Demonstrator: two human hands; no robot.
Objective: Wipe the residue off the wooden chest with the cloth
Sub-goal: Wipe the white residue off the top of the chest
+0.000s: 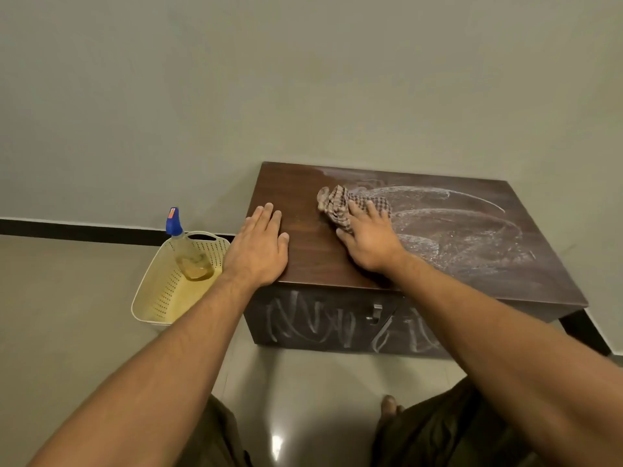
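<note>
Mid-wipe: right hand [369,242] presses cloth [335,200], fingers flat; left hand [258,252] lies open on chest [291,183]. Next I'd sweep the center-right residue [455,230].

We see dim, warm, even light, seemingly from overhead. A small glare spot shines on the floor [276,443]. The wooden chest [303,257] top shades its own front. The wide lens bows the wall [303,79] toward the edges, and detail is soft throughout.

place: home room | cues: tiled floor [67,298], plain wall [303,79], wooden chest [303,203], plastic basket [161,285]
</note>
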